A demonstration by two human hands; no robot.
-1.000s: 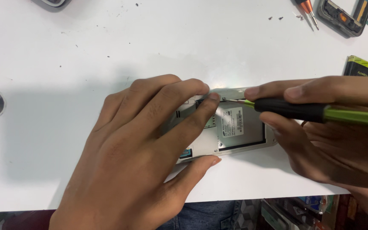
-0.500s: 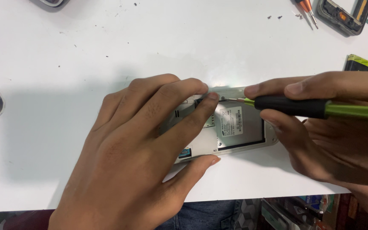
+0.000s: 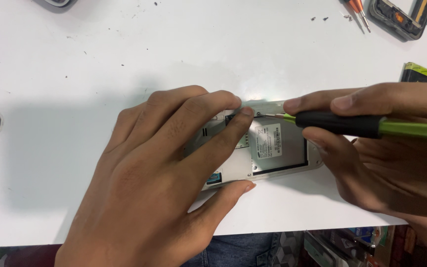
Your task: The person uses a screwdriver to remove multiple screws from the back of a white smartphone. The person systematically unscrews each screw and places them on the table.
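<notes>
Our left hand (image 3: pixel 159 183) lay spread flat over the opened phone (image 3: pixel 268 148) near the front edge of the white worktop (image 3: pixel 124 54), hiding its left half. Our right hand (image 3: pixel 386 158), cut off at the frame's edge, had its grip pinched on a black-and-green screwdriver (image 3: pixel 362 125), whose tip met the phone's upper edge. We couldn't make out the screw there.

Very little differs from a second ago: the right hand (image 3: pixel 386 153) has drawn the screwdriver (image 3: pixel 362 126) slightly rightward along the top edge of the opened phone (image 3: pixel 273 148), its tip now just right of the left hand (image 3: pixel 159 183) fingertip pressing the phone
</notes>
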